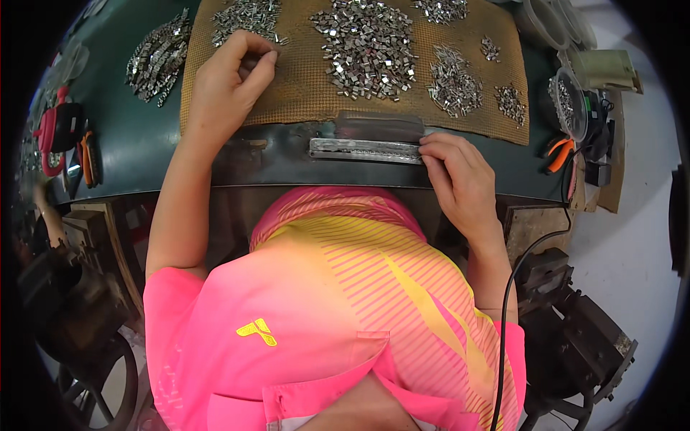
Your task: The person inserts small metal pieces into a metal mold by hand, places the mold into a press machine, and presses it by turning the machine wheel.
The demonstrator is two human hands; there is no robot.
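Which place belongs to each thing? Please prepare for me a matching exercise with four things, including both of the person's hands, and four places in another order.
Things
1. left hand
2. right hand
3. long metal bar
4. largest pile of metal pieces

Places
A. on the middle part of the brown mat
B. at the right end of the bar
C. on the dark green table, between the mat and the near edge
D. by the small pile at the mat's far left

Right pairs: 1-D, 2-B, 3-C, 4-A
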